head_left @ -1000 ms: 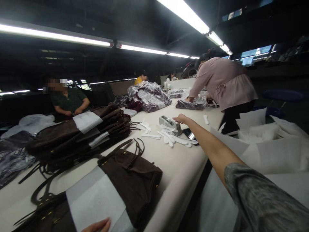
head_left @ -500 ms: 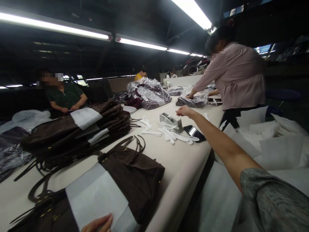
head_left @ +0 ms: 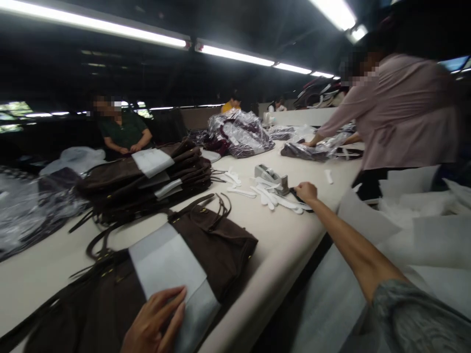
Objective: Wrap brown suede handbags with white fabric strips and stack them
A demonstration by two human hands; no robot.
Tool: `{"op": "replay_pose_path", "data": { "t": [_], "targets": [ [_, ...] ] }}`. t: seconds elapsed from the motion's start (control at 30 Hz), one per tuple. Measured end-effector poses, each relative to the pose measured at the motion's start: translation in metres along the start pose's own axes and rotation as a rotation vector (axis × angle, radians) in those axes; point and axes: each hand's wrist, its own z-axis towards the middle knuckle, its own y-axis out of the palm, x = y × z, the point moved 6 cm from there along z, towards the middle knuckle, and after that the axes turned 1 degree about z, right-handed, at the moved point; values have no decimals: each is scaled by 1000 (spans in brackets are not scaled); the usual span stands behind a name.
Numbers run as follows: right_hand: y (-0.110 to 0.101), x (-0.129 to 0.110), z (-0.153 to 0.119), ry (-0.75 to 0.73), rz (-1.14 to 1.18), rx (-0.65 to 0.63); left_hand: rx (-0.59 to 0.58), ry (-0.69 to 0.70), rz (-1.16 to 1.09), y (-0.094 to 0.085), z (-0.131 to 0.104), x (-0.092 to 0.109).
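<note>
- Two-handed, reaches over the pale tabletop, with left hand low and near and right hand stretched well out toward the middle.
- Rests left hand on the pale sheet, fingers released, loosely extended and slightly bent, pointing toward the upper right.
- Curls the fingers of right hand in, clenched, just right of the grey tape dispenser; cannot tell of any tape pinched in them.
- Has the brown bag lying on the near part of the tabletop, long axis slanting from lower left to upper right, handles reaching toward the far side, one end pointing to the right.
- Shows the pale sheet crosswise over the bag's middle, its length running from upper left to lower right.
- Shows the tape dispenser upright, long axis slanting slightly down to the right, narrow end toward right hand.
- Touching or just beside the dispenser: loose white strips, pointing various ways; by right hand, a dark flat object, partly hidden.
- To the left, beyond the near bag: stacked brown bags, long axes roughly left to right, with pale sheets around them.
- Farther back: a plastic-wrapped bundle, a person in dark green on the left, and a person in pink leaning over the tabletop on the right.
</note>
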Motion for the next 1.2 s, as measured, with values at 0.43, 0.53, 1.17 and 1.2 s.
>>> {"op": "replay_pose_path", "data": {
  "t": [0.43, 0.53, 1.17, 1.2],
  "targets": [
    [75, -148, -303, -160, 804, -1016, -275, -301, -35, -7, 6, 32],
    [100, -162, -328, -106, 733, -1095, -280, -276, -52, -9, 5, 35],
    [139, -165, -330, 52, 350, -1056, -241, -253, 22, -10, 0, 36],
    [139, -166, -330, 59, 326, -1069, -244, -255, 23, -10, 0, 35]
  ]
}}
